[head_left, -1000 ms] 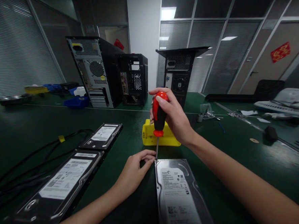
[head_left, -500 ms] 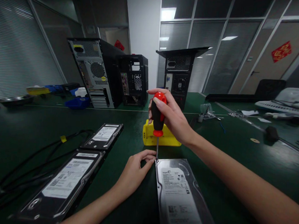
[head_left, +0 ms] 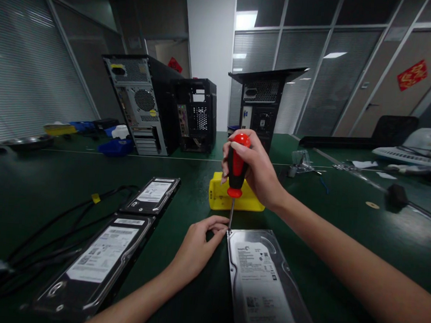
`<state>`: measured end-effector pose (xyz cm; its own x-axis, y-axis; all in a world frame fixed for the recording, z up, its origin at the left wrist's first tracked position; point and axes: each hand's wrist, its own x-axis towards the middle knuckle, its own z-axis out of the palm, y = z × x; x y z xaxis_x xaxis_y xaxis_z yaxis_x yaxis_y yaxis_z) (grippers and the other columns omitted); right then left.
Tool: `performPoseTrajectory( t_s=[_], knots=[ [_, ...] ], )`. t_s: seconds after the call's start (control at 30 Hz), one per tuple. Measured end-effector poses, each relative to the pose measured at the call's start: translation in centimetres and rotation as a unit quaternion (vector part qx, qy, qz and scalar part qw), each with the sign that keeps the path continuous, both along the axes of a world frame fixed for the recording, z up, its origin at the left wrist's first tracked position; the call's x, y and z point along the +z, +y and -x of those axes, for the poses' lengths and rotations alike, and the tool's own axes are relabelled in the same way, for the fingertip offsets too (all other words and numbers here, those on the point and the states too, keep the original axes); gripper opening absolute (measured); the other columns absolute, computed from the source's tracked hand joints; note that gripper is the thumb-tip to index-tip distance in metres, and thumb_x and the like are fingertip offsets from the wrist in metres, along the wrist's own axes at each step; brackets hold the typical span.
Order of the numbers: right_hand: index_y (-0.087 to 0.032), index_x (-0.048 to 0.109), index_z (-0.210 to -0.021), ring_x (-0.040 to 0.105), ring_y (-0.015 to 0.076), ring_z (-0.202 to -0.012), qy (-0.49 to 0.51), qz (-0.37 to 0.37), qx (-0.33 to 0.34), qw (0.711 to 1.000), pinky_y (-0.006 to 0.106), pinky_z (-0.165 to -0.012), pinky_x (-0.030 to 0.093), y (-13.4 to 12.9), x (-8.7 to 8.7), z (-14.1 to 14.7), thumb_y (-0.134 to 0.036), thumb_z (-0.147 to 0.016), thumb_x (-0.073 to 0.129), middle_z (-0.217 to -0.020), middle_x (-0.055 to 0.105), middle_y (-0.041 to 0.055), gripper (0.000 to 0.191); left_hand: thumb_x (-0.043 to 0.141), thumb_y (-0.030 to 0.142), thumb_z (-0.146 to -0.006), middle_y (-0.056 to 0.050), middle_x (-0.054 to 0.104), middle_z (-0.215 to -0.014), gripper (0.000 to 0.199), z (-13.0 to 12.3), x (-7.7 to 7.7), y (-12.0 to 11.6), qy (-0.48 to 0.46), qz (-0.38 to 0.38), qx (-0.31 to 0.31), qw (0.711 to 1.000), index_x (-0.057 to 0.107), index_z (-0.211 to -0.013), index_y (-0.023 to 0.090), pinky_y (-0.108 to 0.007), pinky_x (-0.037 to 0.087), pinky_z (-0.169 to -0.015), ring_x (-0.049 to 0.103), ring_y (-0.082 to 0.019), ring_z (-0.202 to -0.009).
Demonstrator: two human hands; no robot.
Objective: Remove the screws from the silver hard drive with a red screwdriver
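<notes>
A red and black screwdriver (head_left: 237,165) is gripped in my right hand (head_left: 260,171), its shaft pointing down with the tip at the top left corner of a silver hard drive (head_left: 263,276). The drive lies label up on the green table. My left hand (head_left: 203,238) is beside that corner, thumb and fingers pinched together at the screwdriver tip; whatever they hold is too small to make out. Behind the drive sits a yellow plastic piece (head_left: 216,198), partly hidden by my right hand.
Two more hard drives (head_left: 103,254) (head_left: 155,192) and black cables (head_left: 66,211) lie at the left. Computer cases (head_left: 142,103) (head_left: 200,114) (head_left: 261,98) stand behind. A blue tray (head_left: 116,147) is at the back left, a black block (head_left: 396,196) at the right.
The screwdriver handle has turned, showing more red at its front, and leans slightly to the right at the top. The whole view has shifted slightly.
</notes>
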<state>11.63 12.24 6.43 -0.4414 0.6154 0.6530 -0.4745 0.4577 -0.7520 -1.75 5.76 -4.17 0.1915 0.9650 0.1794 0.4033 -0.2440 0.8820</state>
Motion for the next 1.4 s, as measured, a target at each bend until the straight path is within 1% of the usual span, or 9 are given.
performPoseTrajectory(
  t_s=[0.27, 0.37, 0.47, 0.73, 0.9, 1.03, 1.23, 1.33, 1.4],
  knots=[
    [-0.024, 0.035, -0.095, 0.054, 0.0077, -0.051, -0.045, -0.004, -0.094, 0.995, 0.022, -0.05, 0.051, -0.4, 0.4, -0.2, -0.035, -0.081, 0.061, -0.068, 0.051, -0.0063, 0.031, 0.051, 0.024, -0.086, -0.004, 0.071, -0.094, 0.022, 0.0, 0.0, 0.1, 0.005, -0.001, -0.003, 1.0, 0.064, -0.101, 0.016, -0.027, 0.047, -0.082, 0.065, -0.017, -0.088],
    [-0.024, 0.032, -0.092, 0.055, 0.0067, -0.056, -0.034, -0.004, -0.078, 0.996, 0.022, -0.053, 0.053, -0.7, 0.7, -0.3, -0.031, -0.075, 0.068, -0.078, 0.052, -0.0057, 0.04, 0.051, 0.025, -0.086, -0.004, 0.071, -0.093, 0.021, 0.0, 0.0, 0.0, 0.004, -0.003, -0.006, 1.0, 0.064, -0.1, 0.016, -0.027, 0.047, -0.081, 0.066, -0.017, -0.087],
    [-0.025, 0.029, -0.093, 0.052, 0.0059, -0.056, -0.029, -0.01, -0.055, 0.998, 0.022, -0.053, 0.053, -0.7, 0.8, -0.2, -0.031, -0.074, 0.069, -0.077, 0.051, -0.0071, 0.045, 0.051, 0.025, -0.086, -0.003, 0.071, -0.092, 0.021, 0.0, 0.0, 0.0, 0.006, -0.003, -0.002, 1.0, 0.064, -0.1, 0.017, -0.027, 0.047, -0.081, 0.066, -0.017, -0.087],
    [-0.026, 0.036, -0.108, 0.054, 0.008, -0.062, -0.058, -0.006, -0.017, 0.998, 0.022, -0.058, 0.052, 0.0, 0.6, -0.5, -0.035, -0.087, 0.051, -0.078, 0.049, -0.0045, 0.028, 0.05, 0.027, -0.086, -0.004, 0.072, -0.092, 0.023, 0.0, 0.0, 0.1, 0.008, 0.0, -0.006, 1.0, 0.064, -0.1, 0.016, -0.027, 0.048, -0.08, 0.066, -0.018, -0.087],
    [-0.021, 0.042, -0.099, 0.056, 0.0068, -0.059, -0.074, -0.01, -0.077, 0.994, 0.021, -0.056, 0.051, -0.2, 1.0, -0.6, -0.034, -0.078, 0.063, -0.079, 0.05, -0.004, 0.033, 0.05, 0.028, -0.086, -0.005, 0.072, -0.092, 0.023, 0.0, 0.0, 0.1, 0.011, -0.002, 0.0, 1.0, 0.064, -0.101, 0.016, -0.027, 0.048, -0.08, 0.066, -0.019, -0.087],
    [-0.022, 0.036, -0.093, 0.056, 0.0065, -0.056, -0.05, -0.014, -0.07, 0.996, 0.023, -0.056, 0.052, -0.2, 1.1, -0.7, -0.032, -0.071, 0.071, -0.079, 0.054, -0.0056, 0.042, 0.05, 0.026, -0.086, -0.005, 0.071, -0.094, 0.024, 0.1, -0.1, 0.2, 0.015, 0.002, 0.0, 1.0, 0.064, -0.102, 0.016, -0.028, 0.048, -0.081, 0.066, -0.019, -0.088],
    [-0.024, 0.04, -0.097, 0.053, 0.007, -0.054, -0.033, -0.004, -0.071, 0.997, 0.021, -0.051, 0.05, -0.1, 0.8, -0.5, -0.035, -0.078, 0.064, -0.07, 0.051, -0.0063, 0.032, 0.05, 0.027, -0.086, -0.005, 0.071, -0.094, 0.024, 0.1, -0.3, 0.2, 0.013, -0.002, -0.001, 1.0, 0.064, -0.103, 0.016, -0.028, 0.048, -0.082, 0.066, -0.018, -0.088],
    [-0.024, 0.044, -0.097, 0.053, 0.0063, -0.054, 0.002, 0.0, -0.065, 0.998, 0.02, -0.05, 0.049, 0.1, 1.7, -0.8, -0.033, -0.081, 0.06, -0.07, 0.052, -0.0064, 0.024, 0.052, 0.026, -0.085, -0.006, 0.071, -0.095, 0.024, 0.0, -0.1, 0.2, 0.016, 0.001, 0.005, 1.0, 0.064, -0.102, 0.016, -0.029, 0.048, -0.084, 0.066, -0.019, -0.09],
    [-0.024, 0.046, -0.096, 0.053, 0.0055, -0.054, 0.047, -0.011, -0.102, 0.994, 0.019, -0.048, 0.047, -0.2, 3.1, -1.6, -0.029, -0.084, 0.056, -0.07, 0.052, -0.0072, 0.016, 0.052, 0.027, -0.084, -0.006, 0.072, -0.095, 0.025, 0.0, 0.1, 0.1, 0.018, 0.004, 0.004, 1.0, 0.064, -0.103, 0.016, -0.029, 0.047, -0.085, 0.065, -0.019, -0.091]
  ],
)
